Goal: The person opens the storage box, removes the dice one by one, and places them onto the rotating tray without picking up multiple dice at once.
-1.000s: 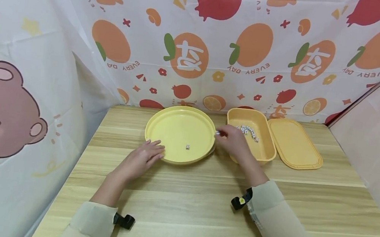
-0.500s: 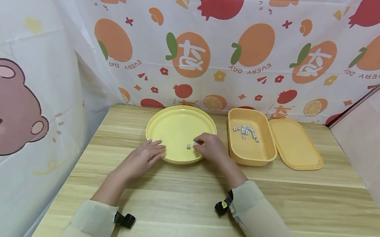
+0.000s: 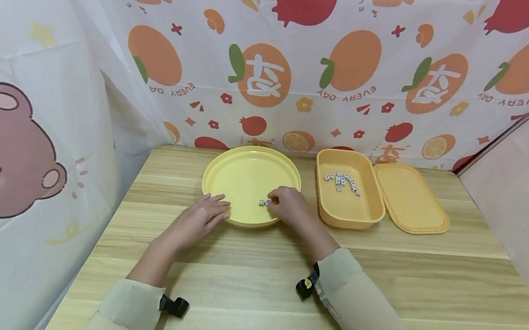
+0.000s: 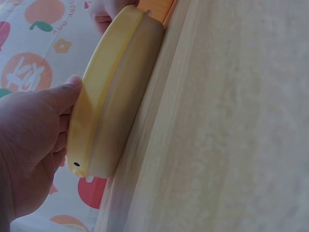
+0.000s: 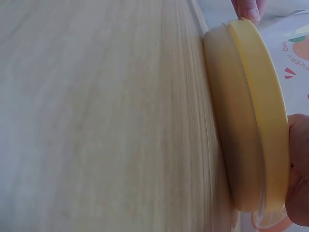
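A round yellow tray [image 3: 244, 173] with a raised rim stands on the wooden table. On its surface, towards the near right, a white die [image 3: 262, 202] with dark pips lies beside a second die [image 3: 268, 201]. My right hand [image 3: 291, 207] reaches over the tray's right rim and pinches that second die with thumb and fingertips. My left hand [image 3: 199, 220] rests on the near left rim, fingers extended. In the left wrist view, the left thumb [image 4: 72, 82] lies along the rim. Both wrist views show the tray's side, but the dice are hidden there.
Right of the tray stands an orange-yellow rectangular box [image 3: 353, 213] holding several dice [image 3: 341, 180]. Its flat lid [image 3: 411, 200] lies against its right side. A fruit-printed cloth [image 3: 301, 83] hangs behind the table [image 3: 243, 285].
My right hand has carried a die leftward from between the box and the tray and set it down by the first die. My left hand has stayed on the rim.
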Tool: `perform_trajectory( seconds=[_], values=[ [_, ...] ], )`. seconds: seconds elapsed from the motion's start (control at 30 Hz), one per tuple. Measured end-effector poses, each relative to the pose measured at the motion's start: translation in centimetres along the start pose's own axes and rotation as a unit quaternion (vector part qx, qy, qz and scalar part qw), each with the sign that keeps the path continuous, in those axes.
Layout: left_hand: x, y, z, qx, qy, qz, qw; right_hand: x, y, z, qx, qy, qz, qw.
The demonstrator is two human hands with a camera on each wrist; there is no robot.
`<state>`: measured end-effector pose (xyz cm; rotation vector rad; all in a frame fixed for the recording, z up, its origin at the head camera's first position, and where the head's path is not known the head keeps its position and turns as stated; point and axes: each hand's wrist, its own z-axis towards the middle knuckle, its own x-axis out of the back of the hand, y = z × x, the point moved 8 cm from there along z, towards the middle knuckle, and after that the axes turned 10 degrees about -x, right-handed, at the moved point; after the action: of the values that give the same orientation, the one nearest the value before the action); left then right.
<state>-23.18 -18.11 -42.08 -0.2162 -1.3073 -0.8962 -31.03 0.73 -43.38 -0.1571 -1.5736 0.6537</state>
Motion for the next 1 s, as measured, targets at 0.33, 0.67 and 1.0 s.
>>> perform_trajectory(
  seconds=[0.33, 0.67, 1.0],
  values=[
    [-0.1, 0.0, 0.0, 0.002, -0.006, -0.001, 1.0, 0.1, 0.0, -0.1, 0.002, 0.0, 0.004, 1.0],
    [-0.2, -0.1, -0.1, 0.003, -0.005, -0.006, 1.0, 2.3, 0.2, -1.0, 0.033, 0.05, 0.033, 0.998],
    [-0.1, 0.0, -0.1, 0.004, -0.006, -0.004, 1.0, 8.6, 3.7, -2.4, 0.035, 0.182, 0.027, 0.982]
  ],
)
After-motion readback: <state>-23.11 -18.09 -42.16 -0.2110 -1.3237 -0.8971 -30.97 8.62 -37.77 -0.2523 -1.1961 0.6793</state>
